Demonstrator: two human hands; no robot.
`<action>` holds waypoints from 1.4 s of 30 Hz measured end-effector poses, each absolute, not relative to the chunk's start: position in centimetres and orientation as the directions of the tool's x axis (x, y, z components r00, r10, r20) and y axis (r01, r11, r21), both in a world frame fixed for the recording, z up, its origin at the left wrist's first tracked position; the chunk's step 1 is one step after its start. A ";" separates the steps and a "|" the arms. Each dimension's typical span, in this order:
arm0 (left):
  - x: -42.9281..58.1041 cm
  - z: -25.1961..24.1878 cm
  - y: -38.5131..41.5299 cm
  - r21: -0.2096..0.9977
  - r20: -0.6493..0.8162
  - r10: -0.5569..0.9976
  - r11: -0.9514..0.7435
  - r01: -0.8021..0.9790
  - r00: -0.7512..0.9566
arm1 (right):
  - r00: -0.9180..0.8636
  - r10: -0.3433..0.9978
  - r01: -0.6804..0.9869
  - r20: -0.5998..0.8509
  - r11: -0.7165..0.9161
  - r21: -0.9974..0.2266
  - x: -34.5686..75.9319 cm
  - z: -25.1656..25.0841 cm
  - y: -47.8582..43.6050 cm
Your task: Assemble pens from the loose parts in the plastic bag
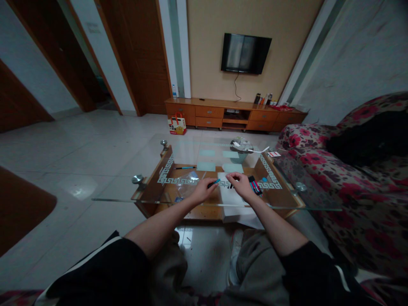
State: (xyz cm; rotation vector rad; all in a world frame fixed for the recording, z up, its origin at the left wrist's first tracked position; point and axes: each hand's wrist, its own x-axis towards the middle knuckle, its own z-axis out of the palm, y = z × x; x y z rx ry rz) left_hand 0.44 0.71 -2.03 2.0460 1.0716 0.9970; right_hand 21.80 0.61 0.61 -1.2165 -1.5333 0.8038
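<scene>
My left hand (204, 190) is closed around a teal and black pen (214, 183), its teal end pointing toward my other hand. A short gap to the right, my right hand (239, 184) has thumb and fingertips pinched together; whatever they hold is too small to make out. Several pens (255, 185) in black, blue and pink lie side by side on the glass table (204, 203), just right of my right hand. Small black pieces (230, 185) rest between my hands. Farther off to the left lies another blue and black pen (185, 168).
A clear plastic bag (186, 182) is left of my left hand. A waste basket (240, 155) stands beyond the table, with white strips near its top. A white box (231, 199) shows through the glass. The flowered sofa (357, 191) is at the right, the TV cabinet (208, 111) at the back.
</scene>
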 end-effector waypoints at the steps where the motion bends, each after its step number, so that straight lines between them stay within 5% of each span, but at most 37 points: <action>1: 0.4 -2.0 0.7 0.778 0.335 0.857 -0.486 0.398 0.391 | -0.021 0.960 0.302 0.278 0.271 -0.914 21.7 0.7 0.5; 42: 0.3 -2.2 0.9 0.731 0.366 0.851 -0.514 0.448 0.377 | -0.119 0.930 0.310 0.349 0.369 -0.876 21.1 1.4 -0.3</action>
